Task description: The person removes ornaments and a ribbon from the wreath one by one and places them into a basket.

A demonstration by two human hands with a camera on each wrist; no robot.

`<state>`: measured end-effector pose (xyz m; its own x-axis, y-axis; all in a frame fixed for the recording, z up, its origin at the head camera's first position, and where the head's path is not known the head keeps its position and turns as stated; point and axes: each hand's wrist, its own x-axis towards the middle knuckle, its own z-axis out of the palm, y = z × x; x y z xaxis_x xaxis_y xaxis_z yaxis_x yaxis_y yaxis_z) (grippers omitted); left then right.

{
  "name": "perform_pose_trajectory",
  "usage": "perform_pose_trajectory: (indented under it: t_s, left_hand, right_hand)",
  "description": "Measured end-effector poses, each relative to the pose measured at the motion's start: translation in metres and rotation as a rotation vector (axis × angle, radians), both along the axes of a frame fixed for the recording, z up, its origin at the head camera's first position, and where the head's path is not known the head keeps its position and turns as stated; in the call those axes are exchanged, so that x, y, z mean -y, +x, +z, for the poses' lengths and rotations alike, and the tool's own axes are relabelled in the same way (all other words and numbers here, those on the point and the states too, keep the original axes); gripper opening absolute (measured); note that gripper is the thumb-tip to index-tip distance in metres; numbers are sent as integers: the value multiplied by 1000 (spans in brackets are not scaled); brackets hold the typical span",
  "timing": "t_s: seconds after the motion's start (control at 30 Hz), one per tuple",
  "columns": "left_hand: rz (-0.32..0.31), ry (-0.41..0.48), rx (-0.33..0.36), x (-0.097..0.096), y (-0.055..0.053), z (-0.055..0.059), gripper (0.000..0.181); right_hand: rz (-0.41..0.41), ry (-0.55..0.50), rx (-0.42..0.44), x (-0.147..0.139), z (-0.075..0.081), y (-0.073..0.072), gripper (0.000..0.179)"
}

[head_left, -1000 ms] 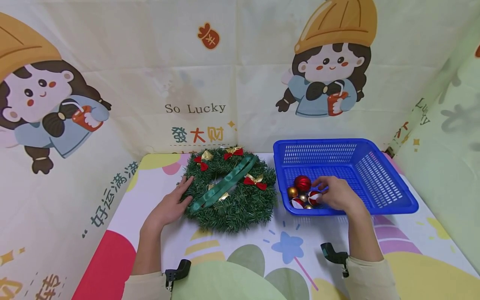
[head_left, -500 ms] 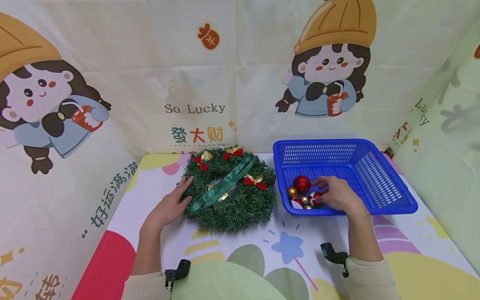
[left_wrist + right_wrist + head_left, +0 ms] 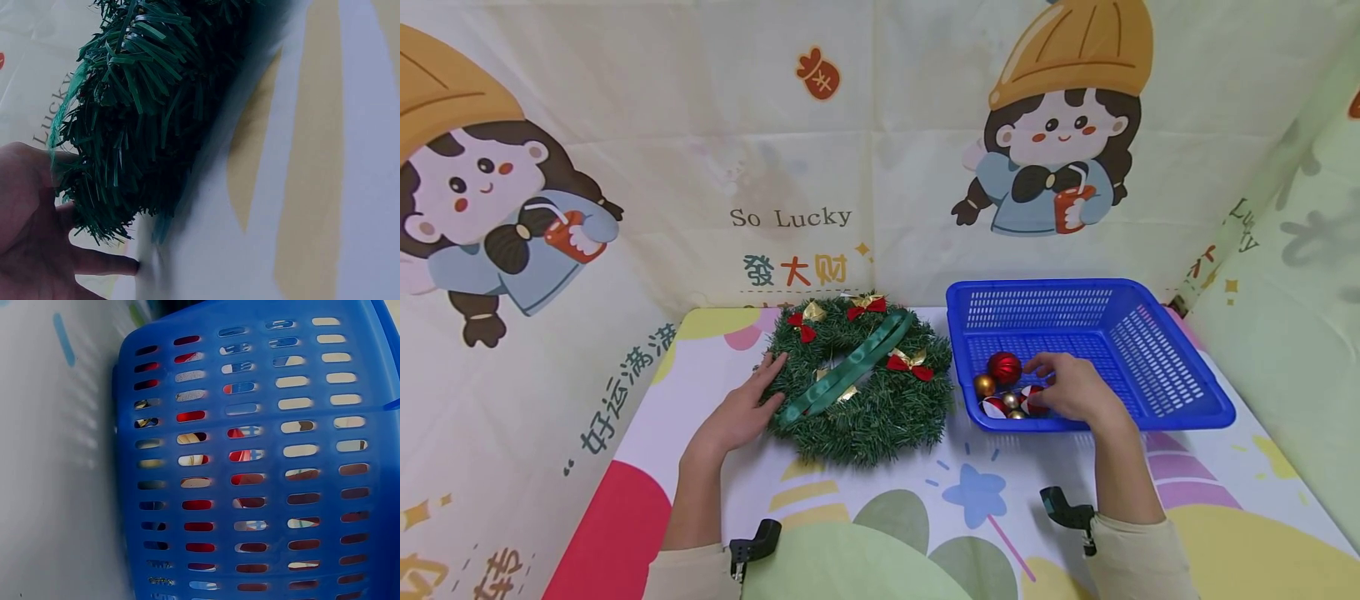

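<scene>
A green artificial Christmas wreath [image 3: 887, 425] with red and gold bows lies on the table, a green ribbon [image 3: 850, 367] across it. My left hand [image 3: 741, 412] rests on its left side with fingers spread; in the left wrist view the fingers show beside the green needles [image 3: 137, 125]. My right hand [image 3: 1075, 387] reaches into the blue basket [image 3: 1180, 417], fingers curled at a red-and-white Christmas ball [image 3: 1032, 400], which it partly covers. In the right wrist view the basket's slotted wall [image 3: 250, 481] hides most of the fingers and balls.
Beside the right hand in the basket lie a shiny red ball [image 3: 1004, 367], a gold ball [image 3: 984, 384], another red-and-white ball [image 3: 995, 407] and small gold balls [image 3: 1011, 401]. The basket stands right of the wreath on a patterned tablecloth [image 3: 917, 533]. A printed cloth backdrop [image 3: 910, 167] rises behind.
The red-and-white ball at my right hand has shifted slightly right and toward me and turned; the small gold balls beside it have moved a little. Both hands stay almost where they were.
</scene>
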<state>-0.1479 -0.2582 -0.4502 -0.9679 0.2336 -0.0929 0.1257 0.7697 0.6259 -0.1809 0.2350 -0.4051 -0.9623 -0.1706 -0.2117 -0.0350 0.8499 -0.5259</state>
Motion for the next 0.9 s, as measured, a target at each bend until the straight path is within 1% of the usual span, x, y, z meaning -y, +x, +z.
perform_pose_trajectory:
  t_s: [0.2, 0.43, 0.67, 0.9]
  left_hand:
    - [3, -6, 0, 0, 1, 2, 66]
    - [4, -8, 4, -1, 1, 2, 66]
    - [5, -4, 16, -1, 1, 2, 66]
    - [9, -3, 17, -2, 2, 2, 65]
  right_hand:
    - [-4, -2, -15, 2, 0, 0, 45]
    - [-37, 10, -74, 6, 2, 0, 45]
    - [-85, -33, -139, 12, 5, 2, 49]
    - [-103, -93, -227, 20, 6, 0, 56]
